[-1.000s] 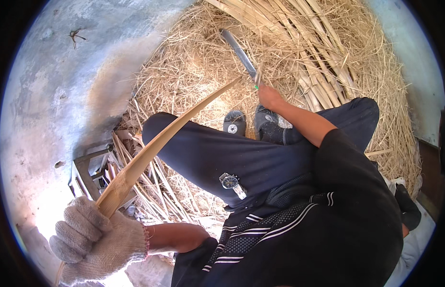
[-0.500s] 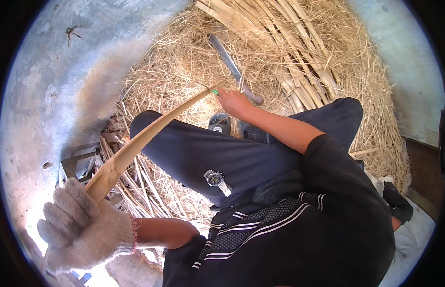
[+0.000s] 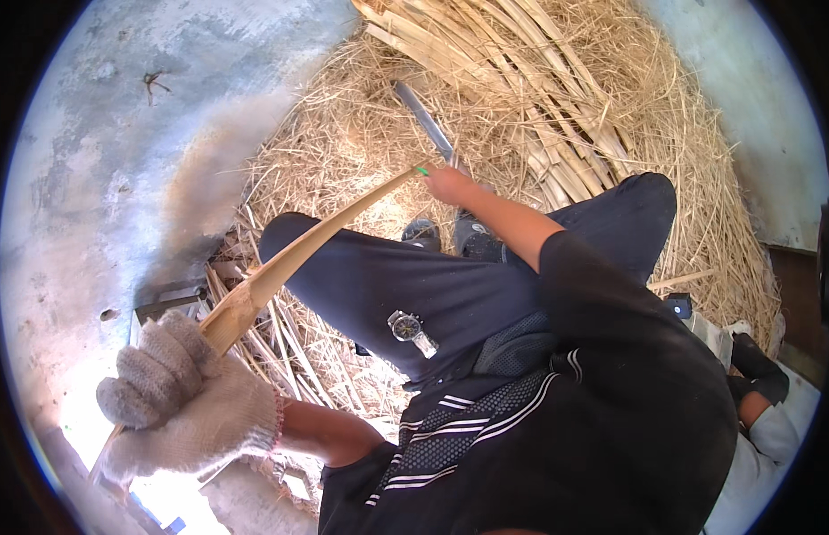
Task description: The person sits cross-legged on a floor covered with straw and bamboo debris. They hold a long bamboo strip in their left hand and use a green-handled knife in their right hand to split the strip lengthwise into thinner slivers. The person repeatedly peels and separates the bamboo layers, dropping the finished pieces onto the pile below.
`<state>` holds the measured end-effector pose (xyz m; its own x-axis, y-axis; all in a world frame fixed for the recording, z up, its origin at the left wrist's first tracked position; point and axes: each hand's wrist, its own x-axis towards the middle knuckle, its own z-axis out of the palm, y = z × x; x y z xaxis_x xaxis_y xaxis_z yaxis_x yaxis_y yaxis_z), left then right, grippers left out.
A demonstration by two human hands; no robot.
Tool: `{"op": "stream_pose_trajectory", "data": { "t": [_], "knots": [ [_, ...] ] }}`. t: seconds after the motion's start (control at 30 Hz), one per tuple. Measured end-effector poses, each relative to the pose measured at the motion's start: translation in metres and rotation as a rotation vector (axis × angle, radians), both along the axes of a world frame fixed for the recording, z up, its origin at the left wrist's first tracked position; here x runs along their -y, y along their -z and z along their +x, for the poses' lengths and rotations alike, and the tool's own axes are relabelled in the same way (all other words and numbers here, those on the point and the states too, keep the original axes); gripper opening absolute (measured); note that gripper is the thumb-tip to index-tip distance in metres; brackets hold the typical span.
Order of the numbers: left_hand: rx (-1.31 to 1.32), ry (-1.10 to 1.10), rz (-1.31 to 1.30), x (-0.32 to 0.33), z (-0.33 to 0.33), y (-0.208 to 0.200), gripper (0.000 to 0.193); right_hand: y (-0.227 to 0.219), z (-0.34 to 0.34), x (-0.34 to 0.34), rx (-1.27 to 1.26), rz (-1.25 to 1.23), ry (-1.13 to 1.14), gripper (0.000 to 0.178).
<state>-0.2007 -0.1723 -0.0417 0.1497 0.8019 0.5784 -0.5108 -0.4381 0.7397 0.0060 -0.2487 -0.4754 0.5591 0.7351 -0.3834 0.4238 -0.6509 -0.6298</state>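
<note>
My left hand [image 3: 191, 401], in a whitish knitted glove, is closed around the wide near end of a split bamboo strip [image 3: 285, 263]. The strip slants up and away over my left knee, thinning toward its far tip. At that tip my bare right hand [image 3: 448, 185] is closed, with a small green piece [image 3: 422, 170] showing at its fingers. What the green piece belongs to is hidden. Just beyond the right hand a long machete-like blade [image 3: 421, 116] lies on the shavings, its handle partly covered by my hand and wrist.
A bundle of split bamboo strips [image 3: 530, 98] lies on pale shavings [image 3: 343, 147] ahead. More strips [image 3: 298, 357] are beneath my left leg. A wristwatch [image 3: 404, 327] rests on my thigh. A bluish wall [image 3: 102, 196] stands left. Another person's dark-gloved hand [image 3: 760, 366] shows far right.
My left hand and the bamboo strip have shifted right in the picture. My right hand has shifted slightly right and nearer. The whole view has also moved a little.
</note>
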Motion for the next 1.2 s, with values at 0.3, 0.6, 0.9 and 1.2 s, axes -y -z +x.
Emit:
{"op": "stream_pose_trajectory", "data": {
  "t": [0.3,0.6,0.9,1.2],
  "knots": [
    [0.061,0.206,0.011,-0.016,-0.011,0.0,0.061,-0.043,-0.003,0.025,0.238,-0.026,-0.027,0.033],
    [0.042,0.286,0.043,-0.008,-0.005,-0.003,0.06,-0.005,-0.006,0.012,0.387,-0.038,-0.116,0.025],
    [0.034,0.56,0.065,0.0,-0.008,-0.003,0.06,-0.026,0.06,0.003,0.443,-0.427,-0.014,0.029],
    [0.122,0.418,-0.017,-0.003,-0.002,-0.003,0.062,-0.013,0.036,0.001,-0.275,0.091,0.362,0.049]
  ]
}}
